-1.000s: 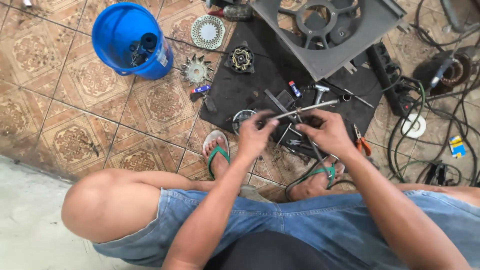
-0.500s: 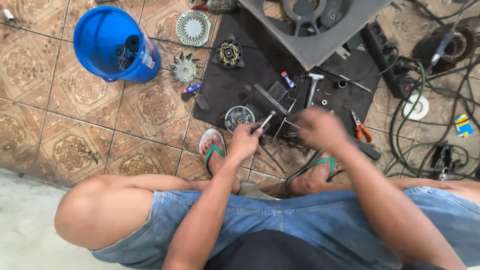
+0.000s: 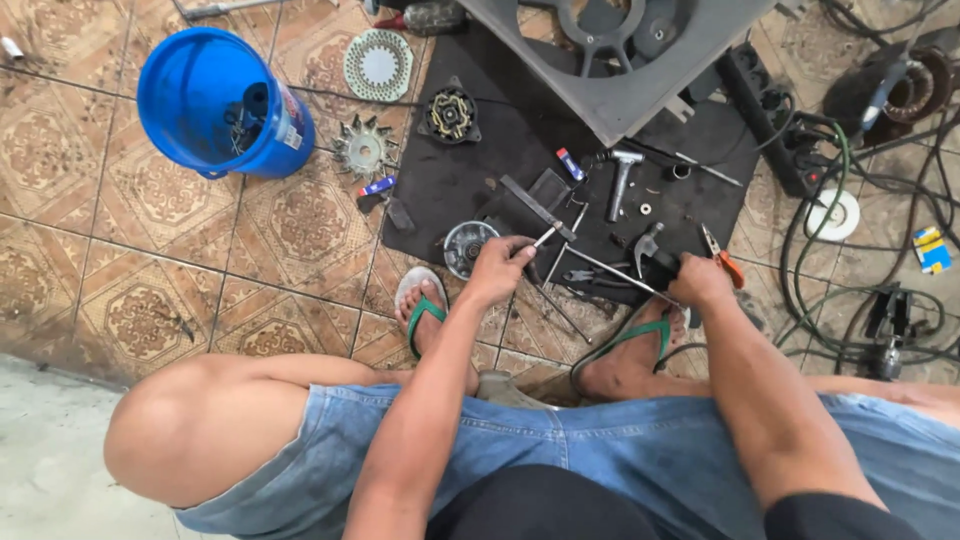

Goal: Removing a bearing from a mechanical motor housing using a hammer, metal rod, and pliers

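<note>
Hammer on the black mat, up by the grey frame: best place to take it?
Take the hammer by its handle, coming from above at the lower end. It lies flat, head toward the grey frame, handle pointing toward the person, clear of the small parts nearby.

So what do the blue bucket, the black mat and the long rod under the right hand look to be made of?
Blue bucket: probably plastic, with an even saturated colour and a smooth moulded rim. Black mat: looks like rubber or a similar flexible sheet, matt, flat and scuffed. Long rod, beside the right hand: apparently bare steel, thin, straight and bright grey. The left hand holds a similar slim metal tool.
</note>
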